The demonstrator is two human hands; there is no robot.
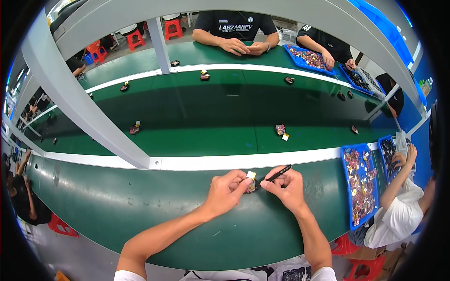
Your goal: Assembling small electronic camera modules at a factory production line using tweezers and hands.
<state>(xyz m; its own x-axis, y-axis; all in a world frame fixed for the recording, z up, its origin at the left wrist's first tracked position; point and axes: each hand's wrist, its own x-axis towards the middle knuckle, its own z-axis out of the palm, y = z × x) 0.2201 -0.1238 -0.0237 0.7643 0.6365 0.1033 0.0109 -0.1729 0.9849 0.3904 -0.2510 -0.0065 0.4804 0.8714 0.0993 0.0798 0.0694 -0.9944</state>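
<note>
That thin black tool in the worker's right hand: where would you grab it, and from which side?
Probably by the lower shaft, near the working tip, as the right hand does now. The black tool is slim and slants up to the right, so come from the right, pinching across its width. That leaves the tip free at the small part pinched by the left hand.

Before you runs a green workbench (140, 206) with a white strip (225, 161) along its far edge. Beyond the strip lies a green conveyor belt (201, 117), dotted with small dark parts, one pair (281, 130) near the middle and another (135, 128) to the left. A blue tray (347, 187) of parts rests on the bench at your right.
</note>
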